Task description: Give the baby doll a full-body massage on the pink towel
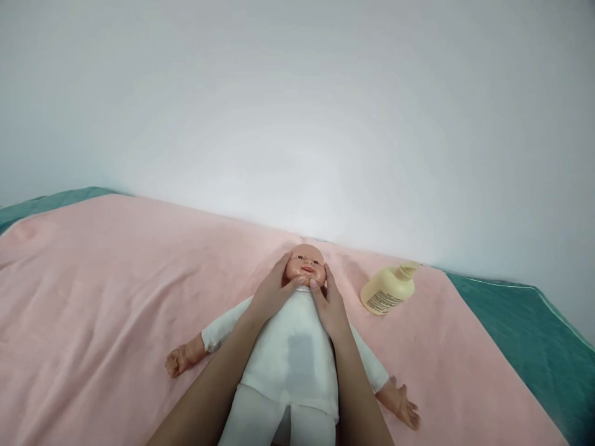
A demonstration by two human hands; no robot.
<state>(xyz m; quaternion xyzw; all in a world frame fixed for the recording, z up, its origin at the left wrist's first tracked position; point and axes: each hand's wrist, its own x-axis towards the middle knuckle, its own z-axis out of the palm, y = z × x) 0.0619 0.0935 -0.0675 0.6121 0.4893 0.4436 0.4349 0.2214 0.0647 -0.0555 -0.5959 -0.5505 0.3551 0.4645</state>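
Observation:
A baby doll with a white cloth body lies on its back, head away from me and arms spread to both sides. A greyish patch shows on the middle of its body. My left hand cups the left side of the doll's head, its thumb at the chin. On the other side my right hand holds the head the same way, thumb also near the chin. The fingers behind the head are partly hidden. To the right of the doll stands a pale yellow pump bottle with a printed label, tilted in view and touched by neither hand.
Under the doll spreads a wrinkled pink blanket. A green quilted cover shows beyond it at the right and at the far left. Behind the bedding rises a plain pale wall.

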